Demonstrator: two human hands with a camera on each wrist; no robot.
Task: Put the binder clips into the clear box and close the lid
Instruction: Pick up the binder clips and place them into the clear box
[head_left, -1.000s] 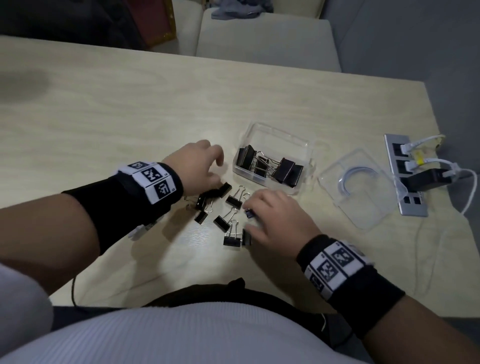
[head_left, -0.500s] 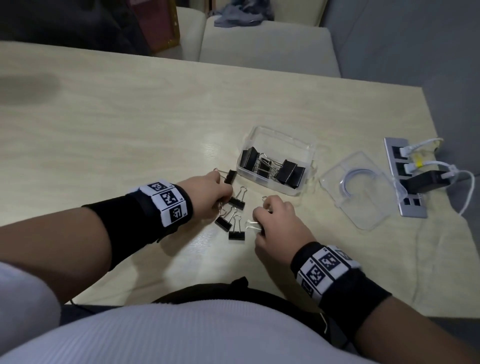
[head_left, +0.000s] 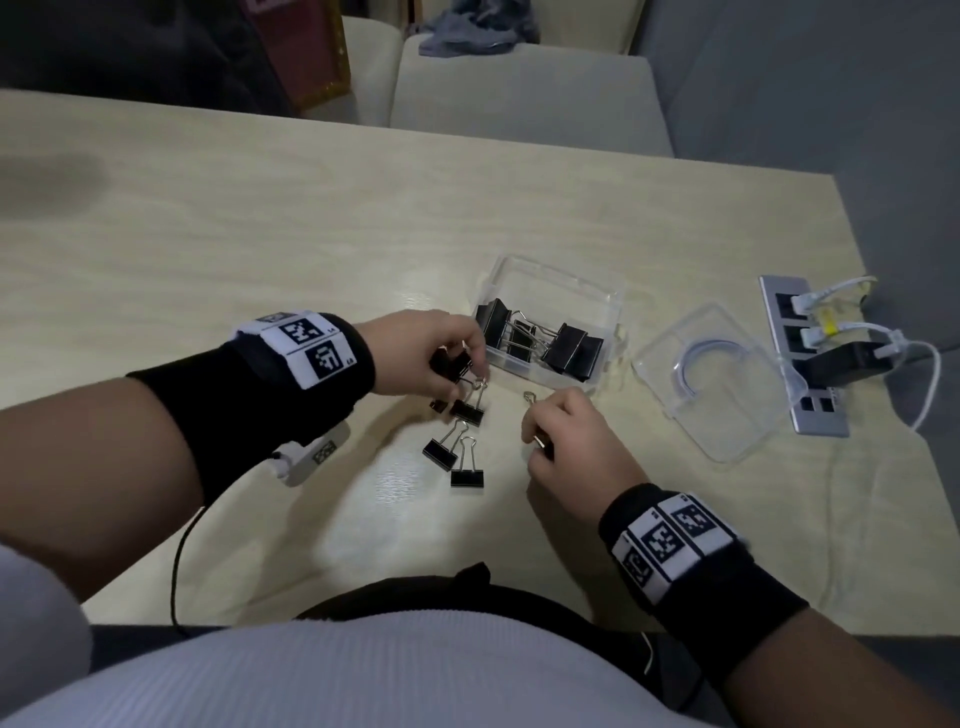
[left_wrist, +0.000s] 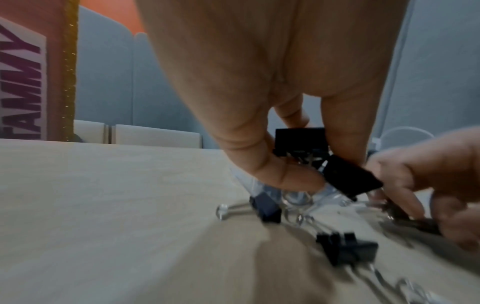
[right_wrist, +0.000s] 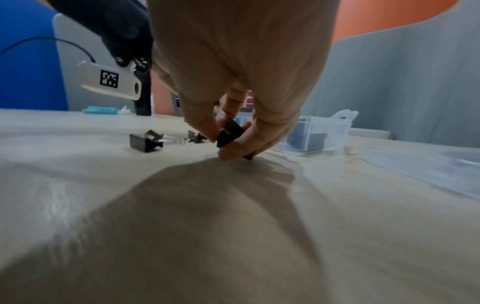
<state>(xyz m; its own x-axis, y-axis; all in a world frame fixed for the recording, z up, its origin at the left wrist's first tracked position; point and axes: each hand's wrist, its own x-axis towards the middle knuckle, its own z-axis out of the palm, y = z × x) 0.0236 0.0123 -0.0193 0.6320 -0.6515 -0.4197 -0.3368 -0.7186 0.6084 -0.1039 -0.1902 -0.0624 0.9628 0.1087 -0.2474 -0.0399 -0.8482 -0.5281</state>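
The clear box (head_left: 605, 304) stands open on the table with several black binder clips (head_left: 571, 349) inside. Its clear lid (head_left: 727, 395) lies flat to the right of it. My left hand (head_left: 441, 358) pinches black binder clips (left_wrist: 337, 170) just left of the box, a little above the table. My right hand (head_left: 566, 441) grips a black binder clip (right_wrist: 231, 133) low over the table, in front of the box. Three loose binder clips (head_left: 457, 452) lie on the table between the two hands.
A silver power strip (head_left: 810, 364) with white plugs and cables sits at the table's right edge, beyond the lid. Beige seats (head_left: 524, 98) stand behind the far edge. A black cable (head_left: 179, 571) hangs from my left wrist over the near edge.
My left hand has picked clips out of the loose pile and lifted them toward the box. My right hand has closed on a clip and drawn slightly right. Fewer loose clips lie between the hands.
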